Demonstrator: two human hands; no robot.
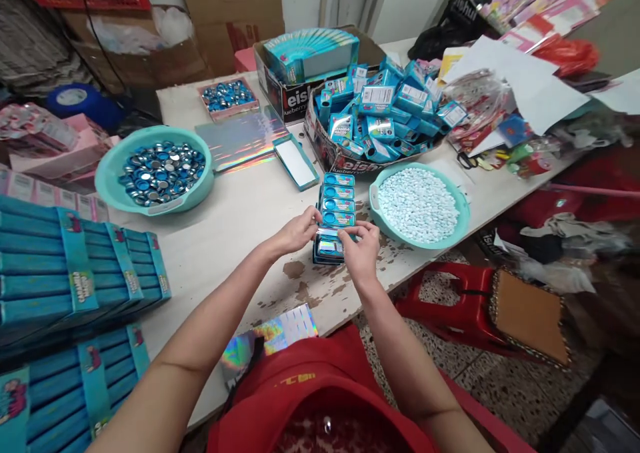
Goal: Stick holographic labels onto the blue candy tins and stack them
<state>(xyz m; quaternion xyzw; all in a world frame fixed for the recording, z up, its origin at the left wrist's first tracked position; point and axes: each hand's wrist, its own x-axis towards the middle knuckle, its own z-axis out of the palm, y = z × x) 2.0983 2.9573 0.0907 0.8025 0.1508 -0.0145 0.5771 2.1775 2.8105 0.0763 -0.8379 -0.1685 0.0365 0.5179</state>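
A row of small blue printed boxes [339,203] with round blue windows stands on the table in front of me, apparently in a shallow display carton [329,261]. My left hand [301,230] is closed at the left edge of the row, fingertips pinching the end of one small blue box [331,232]. The fingers of my right hand [362,252] are closed on the right end of the same box, which lies tilted between both hands. Nearer to me, another small box [330,246] shows inside the carton. My fingers partly cover the contact points.
To the right sits a turquoise basin [465,223] of pale candies; another basin [103,173] at left holds blue-silver caps. Behind are a carton [320,148] heaped with small blue boxes and an open tray [314,178]. Stacked blue packs [75,266] line the left. A red stool [450,300] stands right.
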